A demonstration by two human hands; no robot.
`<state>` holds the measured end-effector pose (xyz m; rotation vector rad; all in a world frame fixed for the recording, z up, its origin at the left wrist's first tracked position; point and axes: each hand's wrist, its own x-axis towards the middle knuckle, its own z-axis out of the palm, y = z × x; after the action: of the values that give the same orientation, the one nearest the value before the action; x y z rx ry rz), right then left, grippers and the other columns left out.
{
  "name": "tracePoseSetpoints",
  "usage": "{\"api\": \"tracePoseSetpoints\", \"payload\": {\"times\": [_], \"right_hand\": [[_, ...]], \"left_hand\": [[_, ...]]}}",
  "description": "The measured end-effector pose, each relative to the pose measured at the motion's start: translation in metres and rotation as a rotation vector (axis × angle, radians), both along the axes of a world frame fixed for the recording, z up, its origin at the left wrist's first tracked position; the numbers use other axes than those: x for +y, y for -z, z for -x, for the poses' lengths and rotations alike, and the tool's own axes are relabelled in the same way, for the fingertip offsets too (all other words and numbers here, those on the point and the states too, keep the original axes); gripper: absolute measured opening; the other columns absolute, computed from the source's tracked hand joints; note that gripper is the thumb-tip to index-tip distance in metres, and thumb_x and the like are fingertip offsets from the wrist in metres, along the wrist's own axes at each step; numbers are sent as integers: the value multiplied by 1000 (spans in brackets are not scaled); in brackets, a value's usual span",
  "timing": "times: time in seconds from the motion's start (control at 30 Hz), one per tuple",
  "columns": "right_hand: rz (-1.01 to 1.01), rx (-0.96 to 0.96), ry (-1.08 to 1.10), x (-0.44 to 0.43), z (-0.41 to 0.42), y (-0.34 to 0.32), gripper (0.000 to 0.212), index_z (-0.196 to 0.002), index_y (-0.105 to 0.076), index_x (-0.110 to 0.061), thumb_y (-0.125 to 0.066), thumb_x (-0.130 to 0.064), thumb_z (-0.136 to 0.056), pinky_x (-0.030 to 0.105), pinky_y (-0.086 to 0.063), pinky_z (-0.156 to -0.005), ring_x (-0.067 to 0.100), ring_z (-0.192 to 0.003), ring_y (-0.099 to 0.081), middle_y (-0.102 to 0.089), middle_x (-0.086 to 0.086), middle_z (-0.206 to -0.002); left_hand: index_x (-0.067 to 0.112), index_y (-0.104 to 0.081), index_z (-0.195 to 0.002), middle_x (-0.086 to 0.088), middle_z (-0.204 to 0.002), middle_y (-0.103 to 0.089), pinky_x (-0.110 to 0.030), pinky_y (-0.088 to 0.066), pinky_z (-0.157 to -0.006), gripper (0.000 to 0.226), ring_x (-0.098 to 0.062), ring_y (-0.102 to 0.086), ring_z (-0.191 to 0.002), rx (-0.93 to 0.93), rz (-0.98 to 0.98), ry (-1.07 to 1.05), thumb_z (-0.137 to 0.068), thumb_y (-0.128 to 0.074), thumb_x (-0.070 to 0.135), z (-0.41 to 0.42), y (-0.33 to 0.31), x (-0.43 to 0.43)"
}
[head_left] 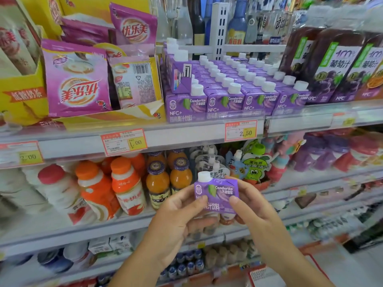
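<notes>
A small purple juice carton (216,194) with a white screw cap is held upright in front of the store shelves. My left hand (178,214) grips its left side, thumb on the front face. My right hand (255,208) grips its right side, thumb on the front and fingers behind. On the upper shelf stands a block of several identical purple cartons (232,88) in rows, white caps up.
Pink milk-tea pouches (76,83) sit in a yellow display box at upper left. Dark grape juice bottles (335,65) stand at upper right. Orange bottles (126,183) and juice pouches (252,164) fill the shelf behind my hands. Price tags (240,130) line the shelf edge.
</notes>
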<state>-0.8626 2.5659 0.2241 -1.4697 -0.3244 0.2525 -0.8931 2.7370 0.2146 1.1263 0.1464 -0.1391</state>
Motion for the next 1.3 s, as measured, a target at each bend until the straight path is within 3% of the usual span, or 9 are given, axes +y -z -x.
{"api": "tracePoseSetpoints", "payload": {"times": [0.43,0.53,0.67,0.77,0.87,0.93,1.03,1.17,1.3], "right_hand": [[-25,12,79,1,-26,2,39,-120,-56,-28,-59,-27,-80,26,-51,-51,20,-67,-65,-72,4,-94],[36,-34,47,5,-24,3,44,-121,-52,-36,-65,-30,-79,28,-56,-64,14,-80,-67,-70,-4,-105],[124,-79,-12,12,-21,4,76,-123,-42,-58,-86,-45,-61,30,-56,-83,12,-106,-64,-51,-13,-127],[129,-118,36,14,-24,1,72,-113,-49,-64,-88,-41,-56,34,-56,-86,6,-105,-63,-45,-23,-119],[65,-60,-10,9,-25,-5,72,-122,-55,-50,-87,-32,-59,28,-56,-76,11,-99,-67,-57,-16,-121],[-26,20,-94,2,-25,-7,70,-128,-56,-40,-84,-32,-64,28,-56,-81,16,-106,-67,-65,-10,-124],[-90,72,-161,-1,-23,-11,56,-116,-66,-39,-83,-44,-62,28,-55,-80,21,-106,-67,-69,2,-118],[-109,31,-120,-3,-23,-11,45,-107,-73,-36,-77,-44,-63,26,-55,-66,19,-90,-68,-66,12,-115],[-27,-88,-42,-14,-27,-12,37,-107,-69,-43,-71,-42,-70,25,-55,-72,15,-98,-67,-71,-2,-109]], "left_hand": [[14,-63,-120,-8,-108,-75,-27,-61,-67,51,-25,-72,-99,-40,-62,-106,-71,-71,24,-7,-5,0],[13,-63,-118,-8,-106,-75,-28,-61,-65,50,-25,-73,-97,-43,-90,-155,-70,-74,21,-9,-6,-3],[14,-69,-112,-9,-100,-76,-24,-59,-60,40,-24,-75,-86,-72,-126,-195,-75,-69,27,-10,-9,-7],[13,-73,-108,-9,-100,-77,-27,-60,-65,38,-25,-74,-90,-71,-150,-143,-84,-55,37,-10,-12,-13],[17,-70,-111,-4,-103,-76,-27,-59,-61,39,-24,-74,-89,-60,-187,-143,-83,-55,39,-12,-15,-14],[26,-66,-118,4,-110,-73,-26,-56,-56,40,-18,-74,-89,-60,-233,-151,-80,-62,38,-14,-17,-10],[35,-57,-129,13,-120,-69,-26,-58,-63,49,-13,-71,-99,-66,-275,-34,-81,-65,37,-16,-20,-4],[24,-63,-124,3,-113,-73,-27,-59,-72,42,-17,-71,-100,-157,-281,44,-81,-65,22,-17,-19,-1],[19,-65,-115,2,-107,-75,-26,-58,-71,47,-15,-71,-96,-198,-286,-20,-69,-72,13,-22,-13,0]]}}
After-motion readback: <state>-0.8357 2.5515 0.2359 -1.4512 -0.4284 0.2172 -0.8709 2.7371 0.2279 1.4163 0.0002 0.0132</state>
